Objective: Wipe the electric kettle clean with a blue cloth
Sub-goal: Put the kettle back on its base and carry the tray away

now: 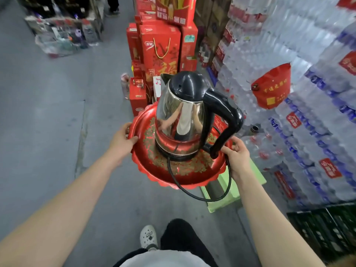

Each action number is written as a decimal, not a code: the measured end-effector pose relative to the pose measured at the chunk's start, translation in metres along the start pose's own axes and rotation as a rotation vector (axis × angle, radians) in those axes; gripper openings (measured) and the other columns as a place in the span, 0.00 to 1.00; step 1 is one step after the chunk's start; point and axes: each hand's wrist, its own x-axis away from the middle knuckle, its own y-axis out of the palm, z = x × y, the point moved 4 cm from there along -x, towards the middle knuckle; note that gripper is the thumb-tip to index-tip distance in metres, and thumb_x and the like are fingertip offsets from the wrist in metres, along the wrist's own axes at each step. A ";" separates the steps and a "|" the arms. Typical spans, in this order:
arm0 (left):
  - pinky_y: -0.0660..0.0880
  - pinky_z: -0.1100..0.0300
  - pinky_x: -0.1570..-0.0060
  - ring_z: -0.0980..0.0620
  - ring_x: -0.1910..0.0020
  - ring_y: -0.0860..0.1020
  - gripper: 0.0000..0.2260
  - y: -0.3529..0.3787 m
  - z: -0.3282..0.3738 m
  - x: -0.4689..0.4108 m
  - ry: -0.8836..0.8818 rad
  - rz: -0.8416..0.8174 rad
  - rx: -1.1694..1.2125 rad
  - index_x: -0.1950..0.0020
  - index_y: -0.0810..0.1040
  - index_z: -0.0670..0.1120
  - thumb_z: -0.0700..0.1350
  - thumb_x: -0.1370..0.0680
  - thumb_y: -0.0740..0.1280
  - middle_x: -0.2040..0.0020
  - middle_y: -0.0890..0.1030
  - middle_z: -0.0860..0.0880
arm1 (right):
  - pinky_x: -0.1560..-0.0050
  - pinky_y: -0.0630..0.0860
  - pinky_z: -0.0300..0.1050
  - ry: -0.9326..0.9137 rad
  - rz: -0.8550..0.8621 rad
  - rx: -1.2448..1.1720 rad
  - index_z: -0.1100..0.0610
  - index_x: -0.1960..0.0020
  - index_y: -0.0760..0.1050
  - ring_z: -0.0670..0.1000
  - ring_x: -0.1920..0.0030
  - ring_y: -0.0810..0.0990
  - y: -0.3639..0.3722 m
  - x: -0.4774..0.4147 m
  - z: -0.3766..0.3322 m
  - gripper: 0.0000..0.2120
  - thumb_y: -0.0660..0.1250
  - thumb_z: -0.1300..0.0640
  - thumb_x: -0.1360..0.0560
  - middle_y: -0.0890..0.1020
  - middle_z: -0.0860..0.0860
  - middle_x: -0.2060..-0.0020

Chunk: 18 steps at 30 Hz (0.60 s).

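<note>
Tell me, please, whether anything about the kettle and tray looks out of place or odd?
Yes: the kettle's black cord hangs in a loose loop over the near rim of the red tray, which the left hand and right hand hold at its sides. The kettle itself stands upright. No blue cloth is visible.

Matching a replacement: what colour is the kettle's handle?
Glossy black handle, clearest in the head view.

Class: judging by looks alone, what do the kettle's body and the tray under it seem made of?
Kettle body: polished metal, probably stainless steel, since it mirrors the arms and the tray. Red tray: glossy with a scalloped rim and gold pattern; lacquered metal or plastic, cannot tell which.
</note>
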 end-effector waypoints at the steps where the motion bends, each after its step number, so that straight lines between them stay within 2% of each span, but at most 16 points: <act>1: 0.71 0.58 0.66 0.52 0.59 0.75 0.17 -0.003 0.005 -0.025 -0.007 -0.008 -0.005 0.37 0.70 0.50 0.32 0.21 0.62 0.53 0.75 0.52 | 0.49 0.85 0.65 0.007 0.013 -0.007 0.55 0.31 0.75 0.67 0.51 0.87 0.014 -0.015 -0.007 0.24 0.72 0.70 0.24 0.85 0.63 0.49; 4: 0.72 0.58 0.65 0.46 0.54 0.75 0.18 -0.004 0.018 -0.103 -0.004 -0.055 -0.024 0.35 0.71 0.49 0.32 0.21 0.63 0.52 0.76 0.50 | 0.53 0.85 0.60 0.005 0.061 -0.025 0.57 0.32 0.75 0.64 0.55 0.86 0.053 -0.064 -0.026 0.24 0.72 0.71 0.24 0.84 0.59 0.53; 8: 0.73 0.58 0.63 0.47 0.52 0.75 0.19 0.005 0.036 -0.204 0.019 -0.076 -0.053 0.32 0.71 0.45 0.31 0.21 0.63 0.50 0.76 0.49 | 0.54 0.85 0.57 -0.012 0.114 0.007 0.56 0.33 0.76 0.57 0.61 0.86 0.095 -0.146 -0.049 0.23 0.72 0.70 0.25 0.84 0.56 0.57; 11: 0.76 0.52 0.52 0.48 0.50 0.75 0.21 0.016 0.050 -0.280 0.032 -0.070 -0.073 0.30 0.69 0.44 0.30 0.22 0.63 0.47 0.75 0.47 | 0.66 0.82 0.45 -0.024 0.128 0.024 0.58 0.35 0.76 0.47 0.70 0.82 0.123 -0.210 -0.070 0.21 0.72 0.70 0.25 0.81 0.51 0.64; 13: 0.75 0.48 0.44 0.47 0.49 0.75 0.22 0.022 0.058 -0.328 0.024 -0.071 -0.106 0.29 0.69 0.45 0.32 0.22 0.64 0.47 0.75 0.48 | 0.70 0.79 0.41 -0.018 0.137 0.031 0.58 0.37 0.76 0.44 0.73 0.80 0.142 -0.248 -0.086 0.19 0.72 0.71 0.25 0.79 0.49 0.67; 15: 0.77 0.50 0.48 0.47 0.49 0.76 0.22 0.026 0.065 -0.374 0.023 -0.081 -0.120 0.29 0.69 0.47 0.33 0.22 0.64 0.46 0.76 0.48 | 0.72 0.78 0.40 -0.007 0.140 0.047 0.57 0.39 0.75 0.46 0.72 0.79 0.161 -0.283 -0.102 0.19 0.71 0.73 0.25 0.78 0.48 0.69; 17: 0.77 0.54 0.57 0.48 0.50 0.77 0.22 0.028 0.069 -0.416 0.003 -0.086 -0.121 0.29 0.69 0.49 0.34 0.21 0.64 0.43 0.76 0.47 | 0.71 0.79 0.42 0.015 0.142 0.061 0.57 0.39 0.75 0.50 0.70 0.79 0.178 -0.315 -0.112 0.20 0.70 0.74 0.26 0.78 0.52 0.66; 18: 0.78 0.53 0.57 0.48 0.51 0.77 0.22 0.029 0.071 -0.437 0.005 -0.088 -0.119 0.29 0.69 0.50 0.34 0.21 0.64 0.42 0.76 0.47 | 0.69 0.80 0.44 0.022 0.145 0.072 0.57 0.38 0.75 0.50 0.69 0.80 0.187 -0.329 -0.116 0.21 0.70 0.74 0.26 0.78 0.55 0.64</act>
